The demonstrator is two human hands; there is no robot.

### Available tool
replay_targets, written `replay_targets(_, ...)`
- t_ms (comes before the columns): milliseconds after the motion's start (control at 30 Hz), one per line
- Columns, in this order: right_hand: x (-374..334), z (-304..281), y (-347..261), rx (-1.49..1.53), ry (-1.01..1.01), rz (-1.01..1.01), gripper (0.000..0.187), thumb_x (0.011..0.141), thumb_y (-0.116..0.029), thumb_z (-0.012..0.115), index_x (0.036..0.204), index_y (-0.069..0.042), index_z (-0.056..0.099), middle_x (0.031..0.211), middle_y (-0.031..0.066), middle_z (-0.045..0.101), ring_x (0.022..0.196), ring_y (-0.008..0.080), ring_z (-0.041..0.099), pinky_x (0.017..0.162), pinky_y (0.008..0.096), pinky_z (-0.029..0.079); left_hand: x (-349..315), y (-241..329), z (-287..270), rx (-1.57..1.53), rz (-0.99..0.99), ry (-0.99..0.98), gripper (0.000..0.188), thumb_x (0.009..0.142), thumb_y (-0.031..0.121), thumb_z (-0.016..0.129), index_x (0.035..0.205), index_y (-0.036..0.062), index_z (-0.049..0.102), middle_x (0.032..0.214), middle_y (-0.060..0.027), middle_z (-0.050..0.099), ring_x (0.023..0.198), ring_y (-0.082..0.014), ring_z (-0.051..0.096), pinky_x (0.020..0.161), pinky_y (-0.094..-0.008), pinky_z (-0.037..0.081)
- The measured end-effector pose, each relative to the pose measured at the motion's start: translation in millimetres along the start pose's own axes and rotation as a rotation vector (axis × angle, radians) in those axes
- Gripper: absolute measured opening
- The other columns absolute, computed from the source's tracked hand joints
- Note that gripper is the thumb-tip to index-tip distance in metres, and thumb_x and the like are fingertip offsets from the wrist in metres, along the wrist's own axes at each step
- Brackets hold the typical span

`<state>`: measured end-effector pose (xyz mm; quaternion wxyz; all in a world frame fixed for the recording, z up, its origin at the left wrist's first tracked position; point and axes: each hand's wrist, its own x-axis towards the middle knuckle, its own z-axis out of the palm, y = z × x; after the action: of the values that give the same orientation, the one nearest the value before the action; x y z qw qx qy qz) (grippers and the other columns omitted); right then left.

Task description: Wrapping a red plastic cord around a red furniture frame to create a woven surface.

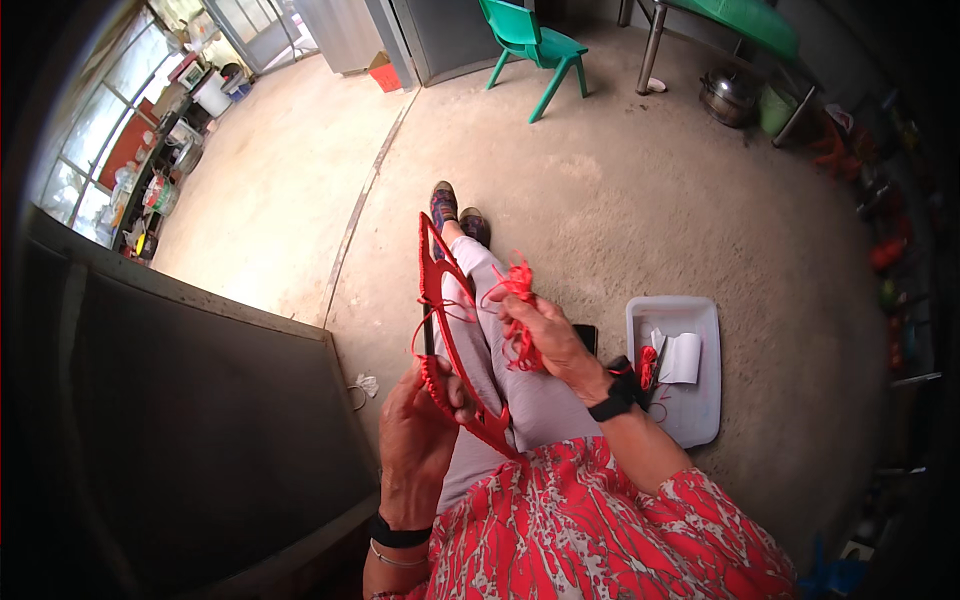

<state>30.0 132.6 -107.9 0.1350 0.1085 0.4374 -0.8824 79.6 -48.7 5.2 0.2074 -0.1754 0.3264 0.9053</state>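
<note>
My left hand (422,420) is closed on the lower part of a long, narrow frame (431,266) covered in red cord, held above my lap. A dark straight stretch of the frame shows bare just above my left fingers. A loose red strand hangs around that stretch. To the right, my right hand (552,338) grips a loose bundle of red cord (521,345), with loops sticking out above and below the fingers. I cannot make out whether the bundle joins the strand on the frame.
On the floor to my right is a white plastic tray (702,428) holding a white roll (681,358) and a red cord hank (647,366). A dark panel (200,410) stands close on my left. Farther off are a green chair (540,45) and a metal pot (728,98).
</note>
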Motion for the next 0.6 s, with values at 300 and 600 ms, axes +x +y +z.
replay_targets(300, 3, 39, -5, -0.406, -0.222, 0.046, 0.033, 0.094, -0.036, 0.053, 0.095, -0.004, 0.061, 0.074, 0.0012, 0.062, 0.054, 0.0064, 0.053, 0.050, 0.0201, 0.043, -2, 7, -3, -0.022, 0.010, 0.024, 0.031, 0.096, 0.027, 0.039, 0.094, -0.0012, 0.050, 0.066, -0.0106, 0.050, 0.058, -0.0204, 0.045, 0.057, -0.0310, 0.038)
replay_targets(600, -56, 11, -30, -0.392, -0.206, 0.089, 0.024, 0.092, -0.023, 0.058, 0.104, -0.003, 0.062, 0.069, 0.0000, 0.060, 0.048, 0.0036, 0.049, 0.046, 0.0191, 0.040, 2, 4, 0, -0.033, -0.002, 0.003, 0.031, 0.096, 0.028, 0.038, 0.094, -0.0007, 0.051, 0.067, -0.0107, 0.051, 0.058, -0.0205, 0.045, 0.057, -0.0302, 0.038)
